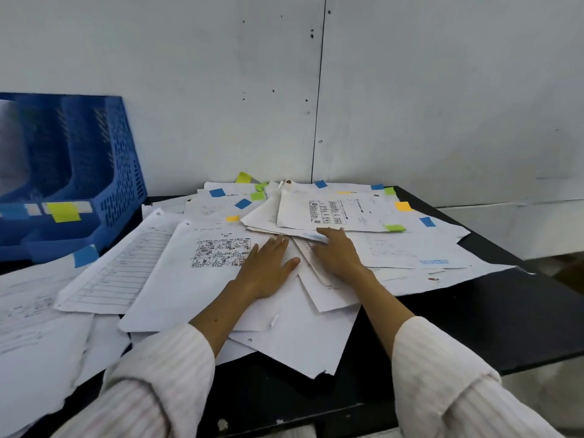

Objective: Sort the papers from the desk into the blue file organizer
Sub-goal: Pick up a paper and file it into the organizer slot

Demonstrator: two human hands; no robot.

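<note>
A loose heap of white papers (196,289) covers the black desk (493,317), many with blue, green and yellow sticky tabs. My left hand (268,267) lies flat with straight fingers on a sheet printed with a comic strip (221,252). My right hand (336,251) rests on the heap just right of it, fingertips touching the edge of a sheet with a small picture block (328,211). The blue file organizer (123,172) stands at the far left against the wall, a yellow-green tab (64,211) on its front.
A pale wall rises directly behind the desk. The desk's right edge (537,279) and front edge drop off to a light floor. More papers spill over the left front of the desk (38,343). Striped white sleeves cover both forearms.
</note>
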